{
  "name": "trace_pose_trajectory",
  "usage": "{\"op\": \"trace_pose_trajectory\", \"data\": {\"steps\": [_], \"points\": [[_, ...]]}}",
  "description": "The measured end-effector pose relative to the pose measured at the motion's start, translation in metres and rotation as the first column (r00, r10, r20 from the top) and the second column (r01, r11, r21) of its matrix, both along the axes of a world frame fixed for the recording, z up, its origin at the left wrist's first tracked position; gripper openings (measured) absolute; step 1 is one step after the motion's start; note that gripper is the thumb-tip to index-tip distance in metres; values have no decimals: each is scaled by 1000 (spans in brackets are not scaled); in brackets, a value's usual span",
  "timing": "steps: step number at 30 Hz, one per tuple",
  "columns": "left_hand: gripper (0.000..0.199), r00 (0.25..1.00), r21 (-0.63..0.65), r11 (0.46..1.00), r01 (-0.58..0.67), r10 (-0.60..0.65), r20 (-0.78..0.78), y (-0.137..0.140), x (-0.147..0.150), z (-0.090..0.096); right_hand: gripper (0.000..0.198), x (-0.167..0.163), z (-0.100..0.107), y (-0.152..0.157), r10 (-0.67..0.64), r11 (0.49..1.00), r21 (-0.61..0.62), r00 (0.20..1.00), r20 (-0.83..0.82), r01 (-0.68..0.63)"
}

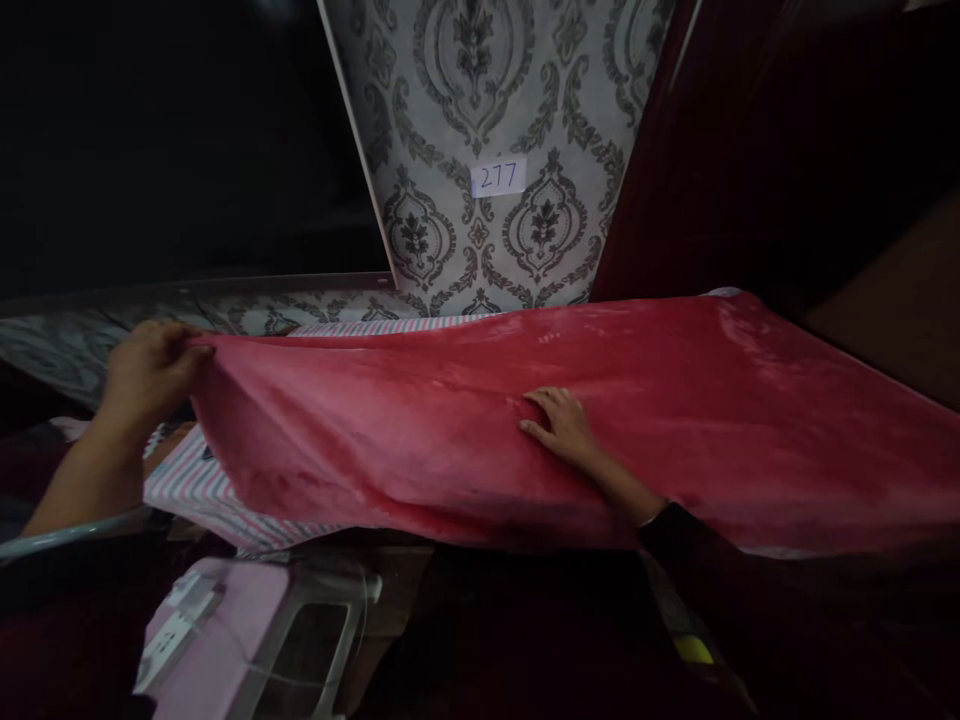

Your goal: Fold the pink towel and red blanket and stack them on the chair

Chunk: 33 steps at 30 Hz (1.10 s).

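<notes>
From the head view, we see our left hand (150,370) with its grip clamped on the left corner of the smooth red satin-like cloth (480,420), lifting that edge so the fabric is pulled taut. Our right hand (562,425) lies flat, fingers spread and grasping nothing, pressing the cloth's middle to keep it from sliding. The cloth drapes across the tabletop over a pink-and-white striped fabric (187,485), below grey damask wallpaper (480,100) bearing a white "277" label (499,178).

Your way across the red cloth (465,420) lies open between the hands. Behind it, the patterned wall (487,120) blocks you. Below the near edge, a white stool (315,630) crowds the floor.
</notes>
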<state>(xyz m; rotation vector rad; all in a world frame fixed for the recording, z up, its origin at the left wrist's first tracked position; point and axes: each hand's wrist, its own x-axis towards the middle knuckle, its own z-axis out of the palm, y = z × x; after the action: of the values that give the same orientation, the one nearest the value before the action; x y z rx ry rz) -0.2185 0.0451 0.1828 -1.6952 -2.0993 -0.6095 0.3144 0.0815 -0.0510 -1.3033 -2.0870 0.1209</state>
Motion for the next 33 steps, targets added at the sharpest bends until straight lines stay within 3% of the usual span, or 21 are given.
{"op": "trace_pose_trajectory", "data": {"steps": [3, 7, 10, 16, 20, 24, 28, 33], "points": [[48, 999, -34, 999, -19, 20, 38, 0, 0, 0, 49, 4, -2, -4, 5, 1000, -27, 995, 99, -3], [41, 1000, -4, 1000, -7, 7, 31, -1, 6, 2, 30, -6, -9, 1, 20, 999, -43, 991, 130, -15], [38, 1000, 9, 1000, 10, -10, 13, -3, 11, 3, 15, -15, -16, 3, 4, 1000, -26, 995, 99, -2], [33, 998, 13, 999, 29, -30, 62, -3, 14, -2, 19, -9, -8, -2, -66, 995, 66, 996, -57, 70], [26, 988, 42, 998, 41, -47, 149, -2, 15, -6, 17, 6, 19, -3, -121, 983, 125, 987, -106, 134], [21, 988, 60, 998, 32, -40, 148, -1, 20, 0, 15, 19, 53, 2, -181, 968, 166, 982, -51, 187], [15, 983, 145, 986, 80, -102, 153, -2, 30, 15, 15, 29, 91, 6, -274, 950, 182, 958, 86, 255], [24, 954, 195, 980, 31, -87, 288, -1, 47, 43, 12, 44, 148, 11, -414, 909, 162, 869, 271, 383]]}}
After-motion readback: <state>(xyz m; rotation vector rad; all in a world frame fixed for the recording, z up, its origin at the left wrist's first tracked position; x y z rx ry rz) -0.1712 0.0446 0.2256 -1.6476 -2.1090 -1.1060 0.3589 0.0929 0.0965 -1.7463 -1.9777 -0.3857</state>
